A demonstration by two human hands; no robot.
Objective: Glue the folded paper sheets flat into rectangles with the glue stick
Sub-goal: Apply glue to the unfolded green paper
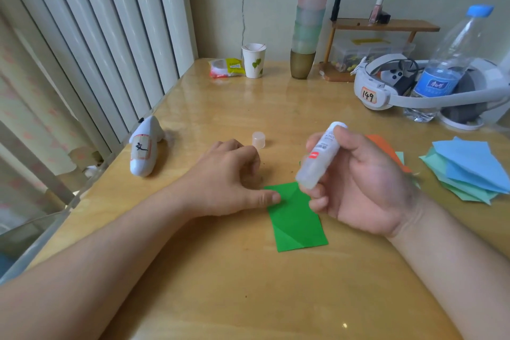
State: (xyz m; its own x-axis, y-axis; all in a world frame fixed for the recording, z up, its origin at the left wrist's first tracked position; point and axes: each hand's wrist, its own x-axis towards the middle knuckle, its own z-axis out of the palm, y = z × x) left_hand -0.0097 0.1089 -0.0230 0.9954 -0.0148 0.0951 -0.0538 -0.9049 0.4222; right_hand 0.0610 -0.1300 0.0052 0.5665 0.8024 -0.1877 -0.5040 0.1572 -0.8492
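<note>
On the bench point(220, 270) before me lies the green folded paper point(296, 218), thin and light, so I judge it slides easily; my left hand point(229, 174) pins its far left corner with the thumb, other fingers loosely curled. My right hand point(356, 182) grips the glue stick point(320, 156), rigid and smooth, around its middle; its label is unreadable. A headset tag point(368, 96) reads "149". The cap point(259, 140) stands apart.

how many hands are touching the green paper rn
1. The left hand presses its thumb on the green folded paper rectangle's far-left corner. The right hand holds the translucent glue stick just above it; any contact there is hidden.
</note>
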